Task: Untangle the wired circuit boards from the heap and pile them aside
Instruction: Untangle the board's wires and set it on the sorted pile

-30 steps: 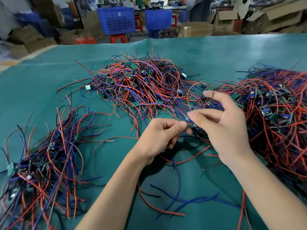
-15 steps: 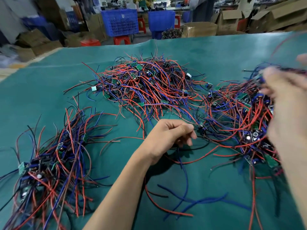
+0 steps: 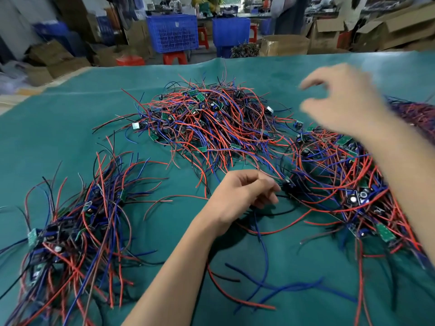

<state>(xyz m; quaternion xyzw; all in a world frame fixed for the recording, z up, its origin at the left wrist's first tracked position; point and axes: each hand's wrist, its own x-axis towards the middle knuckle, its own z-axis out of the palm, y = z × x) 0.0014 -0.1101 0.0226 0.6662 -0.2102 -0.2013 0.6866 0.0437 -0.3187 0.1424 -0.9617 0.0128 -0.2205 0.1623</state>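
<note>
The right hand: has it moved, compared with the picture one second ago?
Yes. The right hand left the left hand near the table's middle and rose up and away, over the right-side wire heap. It is blurred and apparently empty.

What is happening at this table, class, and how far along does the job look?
A person is sorting wired circuit boards on a green table. The left hand pinches a small black board at the edge of the tangled heap. The right hand hovers blurred above the heap, fingers loosely curled, holding nothing visible. A sorted pile lies at the left; another heap sits in the middle. Much remains untangled.
</note>
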